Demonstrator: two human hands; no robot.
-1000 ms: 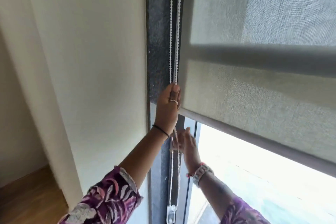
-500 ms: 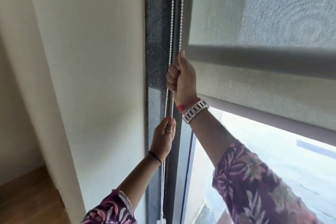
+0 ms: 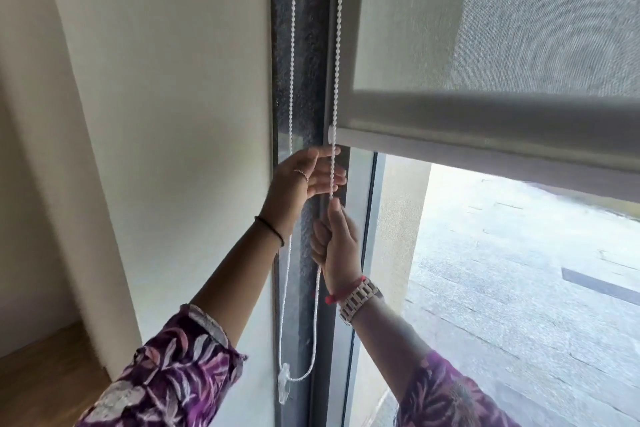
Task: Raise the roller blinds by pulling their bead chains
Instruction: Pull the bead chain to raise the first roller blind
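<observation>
A white bead chain hangs in two strands along the dark window frame: a left strand (image 3: 292, 45) and a right strand (image 3: 337, 45) with a white connector (image 3: 331, 133). The loop ends at a clear plastic weight (image 3: 284, 383). My right hand (image 3: 337, 246) is closed around the right strand, below the blind's corner. My left hand (image 3: 304, 180) is just above it, fingers spread, fingertips at the same strand without gripping it. The grey roller blind (image 3: 485, 28) covers the upper window, its bottom bar (image 3: 485, 146) partway up the glass.
A cream wall (image 3: 173, 114) stands close on the left of the dark window frame (image 3: 304, 45). Wooden floor (image 3: 45, 367) shows at the lower left. Through the uncovered glass (image 3: 519, 288) I see pavement outside.
My right hand has come down along the chain from beside the blind's edge. My left hand has let go, risen above the right hand and opened. The blind's bottom bar sits higher.
</observation>
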